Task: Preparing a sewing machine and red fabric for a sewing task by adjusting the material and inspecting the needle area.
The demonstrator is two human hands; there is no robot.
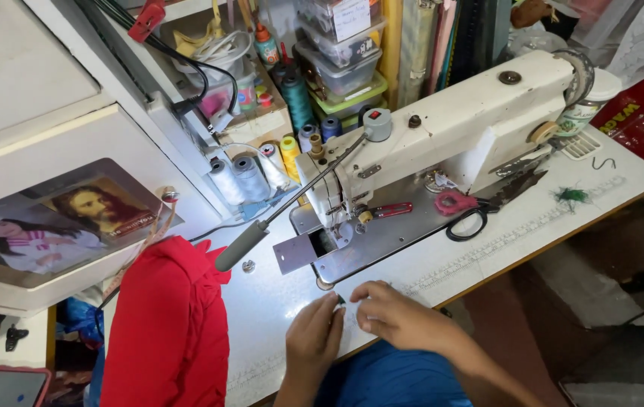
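Bright, even daylight fills the view, strongest on the white surface and the cream sewing machine, which look slightly washed out. Shadows are soft and short: a faint one lies under the machine's arm, another beneath the scissors. The steel plate gives a dull sheen without hard glare. The focus is sharp at the centre; straight lines bow near the edges, and the floor at the lower right is darker.

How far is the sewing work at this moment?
Done: nothing looks sewn yet; the plate of the sewing machine holds no cloth. In hand: the left hand and the right hand meet on the table, pinching a small dark green piece. Left: the red cloth lies folded aside, and the scissors rest unused beside the machine.
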